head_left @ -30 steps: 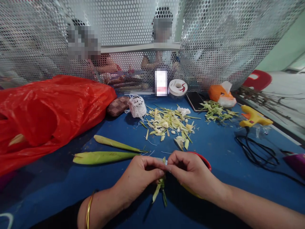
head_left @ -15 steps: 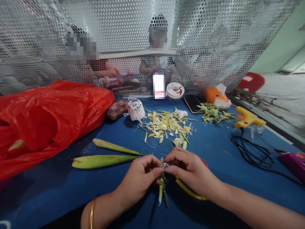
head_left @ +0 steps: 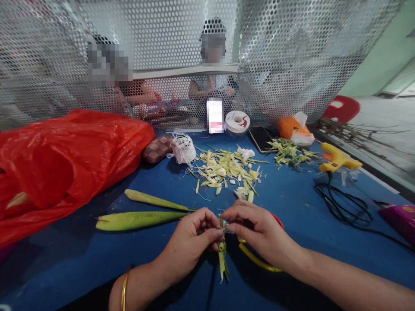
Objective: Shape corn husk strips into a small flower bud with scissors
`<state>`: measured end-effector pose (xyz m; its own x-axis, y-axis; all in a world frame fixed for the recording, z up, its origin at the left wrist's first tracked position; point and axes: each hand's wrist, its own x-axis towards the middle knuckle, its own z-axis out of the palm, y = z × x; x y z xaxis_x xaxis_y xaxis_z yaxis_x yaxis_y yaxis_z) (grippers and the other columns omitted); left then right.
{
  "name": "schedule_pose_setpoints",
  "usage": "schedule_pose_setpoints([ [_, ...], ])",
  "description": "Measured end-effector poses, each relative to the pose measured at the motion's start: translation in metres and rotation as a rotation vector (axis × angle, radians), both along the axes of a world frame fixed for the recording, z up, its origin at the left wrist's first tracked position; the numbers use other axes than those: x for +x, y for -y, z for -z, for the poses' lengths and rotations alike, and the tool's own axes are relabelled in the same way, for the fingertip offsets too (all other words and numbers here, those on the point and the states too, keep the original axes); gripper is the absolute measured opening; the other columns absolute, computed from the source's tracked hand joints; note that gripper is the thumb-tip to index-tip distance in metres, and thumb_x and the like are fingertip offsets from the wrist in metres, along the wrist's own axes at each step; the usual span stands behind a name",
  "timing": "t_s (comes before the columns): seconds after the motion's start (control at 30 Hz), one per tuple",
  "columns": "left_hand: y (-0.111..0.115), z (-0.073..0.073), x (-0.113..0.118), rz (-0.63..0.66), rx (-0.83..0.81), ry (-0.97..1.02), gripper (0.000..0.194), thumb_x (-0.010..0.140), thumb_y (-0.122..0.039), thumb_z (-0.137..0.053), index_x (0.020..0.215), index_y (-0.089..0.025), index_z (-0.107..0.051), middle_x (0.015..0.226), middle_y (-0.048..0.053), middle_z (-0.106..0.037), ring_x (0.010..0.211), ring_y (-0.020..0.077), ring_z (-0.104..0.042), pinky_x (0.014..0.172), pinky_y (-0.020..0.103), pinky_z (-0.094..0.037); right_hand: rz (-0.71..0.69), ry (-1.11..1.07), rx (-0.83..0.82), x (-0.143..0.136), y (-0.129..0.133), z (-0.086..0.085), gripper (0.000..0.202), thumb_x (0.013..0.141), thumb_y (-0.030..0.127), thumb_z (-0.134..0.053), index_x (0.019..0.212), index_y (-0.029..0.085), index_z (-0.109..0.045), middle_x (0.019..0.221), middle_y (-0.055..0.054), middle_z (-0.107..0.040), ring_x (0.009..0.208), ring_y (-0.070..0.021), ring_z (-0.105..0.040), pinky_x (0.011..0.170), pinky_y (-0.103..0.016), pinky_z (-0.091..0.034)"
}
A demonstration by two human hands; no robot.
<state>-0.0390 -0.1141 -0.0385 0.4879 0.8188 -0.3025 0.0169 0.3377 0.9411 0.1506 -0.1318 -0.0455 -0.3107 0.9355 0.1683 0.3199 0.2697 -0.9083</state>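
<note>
Between my hands hangs a small bundle of green plant strips (head_left: 222, 259), its lower ends pointing toward me. My left hand (head_left: 201, 233) pinches the bundle near its top. My right hand (head_left: 256, 222) is closed at the bundle's upper right side, thumb and fingers together on a small silvery piece of scissors (head_left: 231, 228), with a yellow and red handle partly hidden under the hand. Left of my hands lie two long green leaf pods (head_left: 141, 220). Beyond them is a pile of pale green trimmings (head_left: 227, 166).
A red plastic bag (head_left: 106, 142) fills the left side. White string (head_left: 183, 149), a ribbon spool (head_left: 237, 122), a lit phone (head_left: 215, 114) and a dark phone (head_left: 262, 139) stand or lie behind. At right are a tissue pack (head_left: 295, 129), a yellow glue gun (head_left: 339, 157) and its black cord.
The hanging strips have swung slightly to the right and their ends have shifted. Both hands stay nearly in place, fingers a little moved. The view has shifted slightly.
</note>
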Motion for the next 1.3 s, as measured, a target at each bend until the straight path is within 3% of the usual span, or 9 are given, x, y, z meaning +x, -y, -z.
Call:
schedule_pose_setpoints([
  [0.13, -0.0002, -0.0017, 0.0008, 0.000, 0.011, 0.007, 0.025, 0.075, -0.033, -0.071, 0.075, -0.015, -0.054, 0.064, -0.003, -0.060, 0.055, 0.0076, -0.054, 0.056, 0.020, -0.044, -0.050, 0.022, 0.015, 0.0001, -0.0010, 0.0006, 0.012, 0.086, 0.013, -0.062, 0.083, 0.020, -0.070, 0.077, -0.001, -0.057, 0.075, -0.0141, -0.057, 0.067, -0.027, -0.045],
  [0.47, -0.0015, -0.0026, 0.0000, -0.036, -0.037, -0.027, 0.029, 0.073, -0.038, -0.072, 0.074, -0.015, -0.054, 0.066, -0.001, -0.064, 0.050, 0.0070, -0.054, 0.050, 0.019, -0.041, 0.024, 0.037, 0.120, -0.0038, 0.0029, -0.0029, 0.013, 0.084, 0.010, -0.061, 0.073, 0.017, -0.062, 0.072, 0.001, -0.055, 0.068, -0.0105, -0.054, 0.061, -0.022, -0.043],
  [0.77, -0.0019, -0.0045, -0.0009, -0.095, -0.056, -0.102, 0.024, 0.065, -0.028, -0.076, 0.067, -0.014, -0.056, 0.053, -0.004, -0.057, 0.045, 0.0062, -0.052, 0.044, 0.016, -0.037, -0.135, 0.243, 0.335, -0.0011, 0.0060, -0.0046, 0.014, 0.090, 0.013, -0.052, 0.083, 0.017, -0.063, 0.079, -0.004, -0.057, 0.070, -0.0136, -0.055, 0.060, -0.026, -0.043],
  [0.9, -0.0029, -0.0064, -0.0005, -0.092, -0.060, -0.096, 0.025, 0.063, -0.027, -0.076, 0.067, -0.014, -0.056, 0.055, -0.004, -0.059, 0.045, 0.0062, -0.052, 0.045, 0.016, -0.038, -0.088, 0.097, 0.230, -0.0007, 0.0071, -0.0050, 0.006, 0.089, 0.017, -0.055, 0.094, 0.019, -0.059, 0.083, -0.003, -0.058, 0.069, -0.0125, -0.057, 0.061, -0.026, -0.046],
  [1.0, -0.0030, -0.0070, 0.0006, -0.068, -0.042, -0.094, 0.024, 0.063, -0.025, -0.076, 0.066, -0.015, -0.055, 0.057, -0.003, -0.060, 0.045, 0.0063, -0.052, 0.045, 0.017, -0.038, -0.031, -0.043, 0.060, -0.0019, 0.0078, -0.0025, 0.022, 0.092, 0.015, -0.049, 0.112, 0.020, -0.050, 0.093, -0.003, -0.062, 0.063, -0.0092, -0.058, 0.058, -0.023, -0.049],
  [1.13, -0.0001, -0.0060, 0.0009, -0.062, 0.084, -0.123, 0.019, 0.067, -0.024, -0.073, 0.065, -0.015, -0.057, 0.060, -0.001, -0.062, 0.051, 0.0083, -0.054, 0.050, 0.020, -0.042, -0.093, 0.026, 0.048, -0.0029, 0.0074, -0.0001, 0.022, 0.090, 0.009, -0.047, 0.108, 0.020, -0.052, 0.092, -0.003, -0.065, 0.074, -0.0117, -0.062, 0.066, -0.024, -0.050],
  [1.3, 0.0041, -0.0022, -0.0045, -0.004, 0.516, -0.336, 0.008, 0.077, -0.016, -0.064, 0.069, -0.018, -0.063, 0.069, 0.002, -0.068, 0.065, 0.0138, -0.062, 0.064, 0.025, -0.048, -0.104, 0.146, 0.175, -0.0018, 0.0069, 0.0013, 0.026, 0.089, 0.007, -0.047, 0.111, 0.020, -0.050, 0.092, -0.004, -0.067, 0.080, -0.0141, -0.063, 0.070, -0.027, -0.048],
])
